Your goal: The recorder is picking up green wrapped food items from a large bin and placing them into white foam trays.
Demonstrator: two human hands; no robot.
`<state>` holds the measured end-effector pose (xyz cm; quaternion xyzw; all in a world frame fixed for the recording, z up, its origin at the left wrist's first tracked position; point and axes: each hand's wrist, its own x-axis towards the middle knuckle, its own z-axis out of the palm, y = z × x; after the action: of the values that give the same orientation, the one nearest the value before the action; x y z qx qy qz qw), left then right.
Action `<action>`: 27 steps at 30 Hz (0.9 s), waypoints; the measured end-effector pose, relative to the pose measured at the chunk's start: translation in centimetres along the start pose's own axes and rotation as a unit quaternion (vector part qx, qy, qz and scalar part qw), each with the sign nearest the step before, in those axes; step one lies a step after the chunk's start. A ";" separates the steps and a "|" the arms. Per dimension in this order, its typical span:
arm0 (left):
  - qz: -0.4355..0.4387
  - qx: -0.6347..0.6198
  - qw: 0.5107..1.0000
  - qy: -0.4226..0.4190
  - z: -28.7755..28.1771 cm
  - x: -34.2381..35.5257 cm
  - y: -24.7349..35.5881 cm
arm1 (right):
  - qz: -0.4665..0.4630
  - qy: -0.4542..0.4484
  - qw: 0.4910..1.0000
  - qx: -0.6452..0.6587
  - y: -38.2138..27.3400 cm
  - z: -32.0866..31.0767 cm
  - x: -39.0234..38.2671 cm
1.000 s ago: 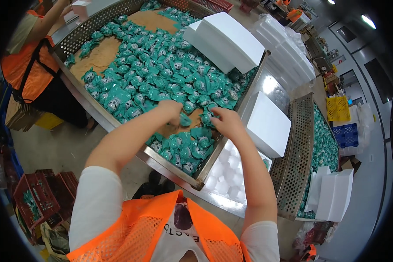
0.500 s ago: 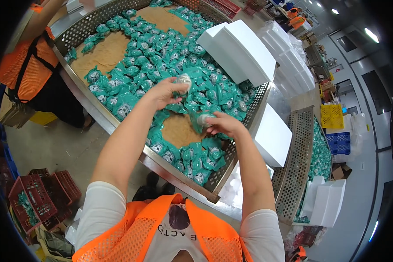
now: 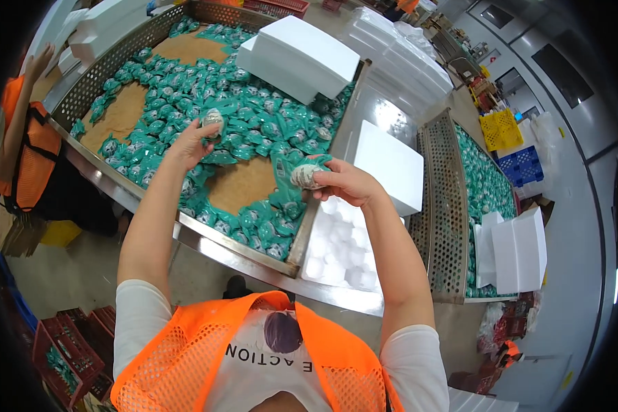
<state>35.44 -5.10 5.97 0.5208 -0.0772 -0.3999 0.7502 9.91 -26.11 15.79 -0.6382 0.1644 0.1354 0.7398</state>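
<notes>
By the right hand (image 3: 350,182), a wrapped ball (image 3: 305,176) is held, with thumb and fingers clamped on it; since half a second ago it has been carried from inside the metal bin (image 3: 106,79) to its right rim, near the white dimpled tray (image 3: 336,246). The brown patch (image 3: 244,185) between the hands is left uncovered. By the left hand (image 3: 191,145), another wrapped ball (image 3: 213,119) is gripped between thumb and fingers, still above the heap of green packets (image 3: 168,103). One second ago both hands were lowered among these packets, so the picking up of the pair can be judged as done, and neither ball has been released. Farther away, the large white box (image 3: 309,51) is seen resting at the same side of the bin as before
</notes>
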 end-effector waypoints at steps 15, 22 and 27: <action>0.081 0.260 0.950 -0.152 22.6 -13.0 1.3 | -0.103 0.293 0.950 0.024 7.4 -13.5 -25.9; -0.153 0.049 0.938 -0.307 30.3 -11.2 -8.6 | 0.091 0.308 0.945 -0.056 17.0 -15.9 -21.6; -0.174 0.164 0.907 -0.346 31.3 -7.5 -12.5 | -0.003 0.380 0.759 -0.528 18.7 -14.3 -18.8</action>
<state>7.27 -24.23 11.62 0.4706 -0.3048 -0.6608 0.4989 -15.86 -37.30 4.87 -0.9274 0.3325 -0.0545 0.1625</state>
